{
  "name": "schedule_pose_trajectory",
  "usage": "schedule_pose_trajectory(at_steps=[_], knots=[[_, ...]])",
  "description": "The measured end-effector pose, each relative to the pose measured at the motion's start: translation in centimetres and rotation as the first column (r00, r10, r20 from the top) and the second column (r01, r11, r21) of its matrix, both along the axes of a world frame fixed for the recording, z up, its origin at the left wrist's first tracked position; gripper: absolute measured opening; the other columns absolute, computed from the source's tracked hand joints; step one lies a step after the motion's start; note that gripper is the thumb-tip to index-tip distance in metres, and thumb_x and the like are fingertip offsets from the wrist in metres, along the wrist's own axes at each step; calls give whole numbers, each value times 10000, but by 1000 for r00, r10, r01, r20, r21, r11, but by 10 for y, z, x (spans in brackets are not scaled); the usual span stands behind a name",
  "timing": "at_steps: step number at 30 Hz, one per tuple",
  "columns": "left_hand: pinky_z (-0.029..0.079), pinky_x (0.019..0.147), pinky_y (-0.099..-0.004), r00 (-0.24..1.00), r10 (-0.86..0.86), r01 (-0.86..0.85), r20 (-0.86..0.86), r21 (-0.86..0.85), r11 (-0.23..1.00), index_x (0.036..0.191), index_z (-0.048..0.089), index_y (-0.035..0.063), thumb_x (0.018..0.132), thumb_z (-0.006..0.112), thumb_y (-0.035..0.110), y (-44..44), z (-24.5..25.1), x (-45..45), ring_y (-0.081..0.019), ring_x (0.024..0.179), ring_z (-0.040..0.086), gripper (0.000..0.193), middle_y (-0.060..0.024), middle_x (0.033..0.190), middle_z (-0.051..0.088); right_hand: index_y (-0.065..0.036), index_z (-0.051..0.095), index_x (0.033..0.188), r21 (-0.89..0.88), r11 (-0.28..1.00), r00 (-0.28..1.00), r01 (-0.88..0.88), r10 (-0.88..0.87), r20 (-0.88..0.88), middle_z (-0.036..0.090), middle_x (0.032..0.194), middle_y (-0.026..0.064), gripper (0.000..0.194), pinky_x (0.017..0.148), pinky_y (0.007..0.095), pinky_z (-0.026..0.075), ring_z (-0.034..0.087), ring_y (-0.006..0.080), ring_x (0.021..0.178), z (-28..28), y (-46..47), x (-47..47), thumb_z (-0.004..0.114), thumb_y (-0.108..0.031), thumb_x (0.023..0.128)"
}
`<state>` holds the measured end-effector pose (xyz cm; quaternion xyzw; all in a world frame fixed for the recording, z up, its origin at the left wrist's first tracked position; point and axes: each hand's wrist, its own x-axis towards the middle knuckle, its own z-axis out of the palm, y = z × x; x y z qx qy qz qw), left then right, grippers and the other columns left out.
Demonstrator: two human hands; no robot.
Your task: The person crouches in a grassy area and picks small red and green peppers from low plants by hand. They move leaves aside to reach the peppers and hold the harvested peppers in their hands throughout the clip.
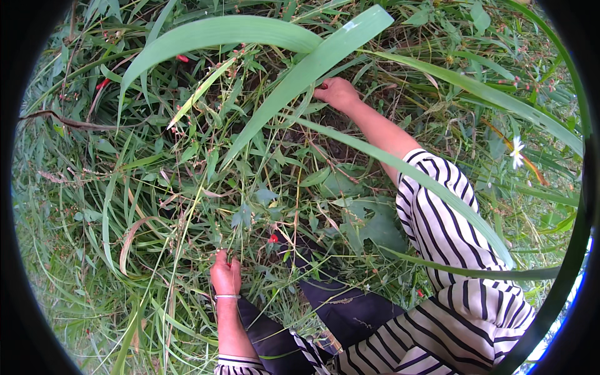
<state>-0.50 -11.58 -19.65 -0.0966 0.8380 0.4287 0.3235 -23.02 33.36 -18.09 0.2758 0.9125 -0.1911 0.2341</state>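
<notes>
My left hand (226,276), with a pale bangle at the wrist, pinches thin green stems at the lower left; a bit of red shows at its fingertips. Farther off, at the upper middle, my right hand (338,94) is closed around a small red thing (323,86), partly hidden by the fingers. Other small red things, possibly chili peppers, show among the plants: one (273,238) between my hands, one (182,58) and another (102,84) at the upper left, and one (419,293) beside my striped sleeve.
Dense grass and leafy weeds surround both arms. A broad grass blade (304,79) arches across the view near the right hand, and a long blade (403,166) crosses in front of the right arm. My dark trousers (349,309) are below; a white flower (516,152) is at the right.
</notes>
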Motion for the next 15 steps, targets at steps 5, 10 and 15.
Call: schedule_pose_trajectory(at_steps=[5,10,15], knots=[[432,518,-357,997,-63,60,-40,-52,997,1010,594,44,775,596,118,-5,-5,3,-254,470,493,247,-135,547,525,-137,667,944,16,997,997,-72,72,-28,652,934,94,358,810,362,458,611,256,896,-8,-3,-3,676,-403,705],[428,513,-356,997,-48,47,-52,-5,999,1009,590,11,771,594,111,-3,-5,1,-256,467,488,259,-139,548,522,-131,669,941,-47,995,996,-86,84,-41,654,917,90,375,798,355,461,612,253,878,-22,9,-6,676,-424,707],[415,495,-331,1000,2,-1,-24,38,999,988,597,13,768,600,107,-6,-7,6,-213,455,469,240,-121,540,509,-116,664,937,-79,988,988,-129,122,-93,650,891,104,356,765,367,463,611,270,840,-28,10,-8,660,-406,732]])
